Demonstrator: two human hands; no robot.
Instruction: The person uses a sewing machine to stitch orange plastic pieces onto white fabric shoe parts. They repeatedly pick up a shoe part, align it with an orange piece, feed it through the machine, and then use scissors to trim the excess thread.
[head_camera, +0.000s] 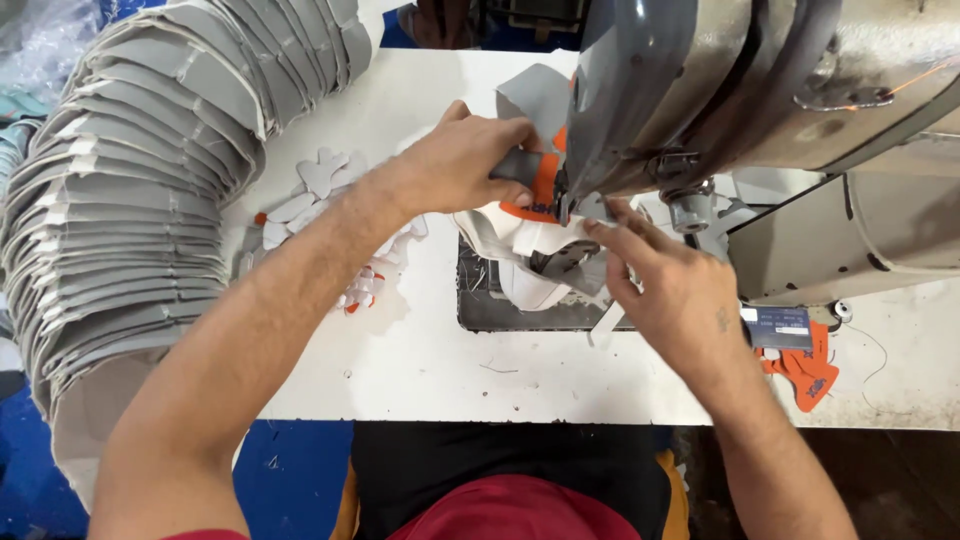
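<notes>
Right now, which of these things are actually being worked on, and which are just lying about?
In use:
- left hand gripping the grey and orange piece
- right hand steadying the white fabric
- sewing machine

Lying about:
- long stack of grey cut pieces
- small white cutouts
- orange pieces at the table's right edge

Both forearms are bare from wrist to elbow, with no watch, ring or glove on either of the hands. The left hand (462, 160) shows short, plain nails. The right hand (668, 290) carries a small dark mark, perhaps a tattoo, on its back toward 4 o'clock. At 6 o'clock of the view a red shirt (515, 510) shows, with a black apron or garment (480, 455) just above it.
</notes>
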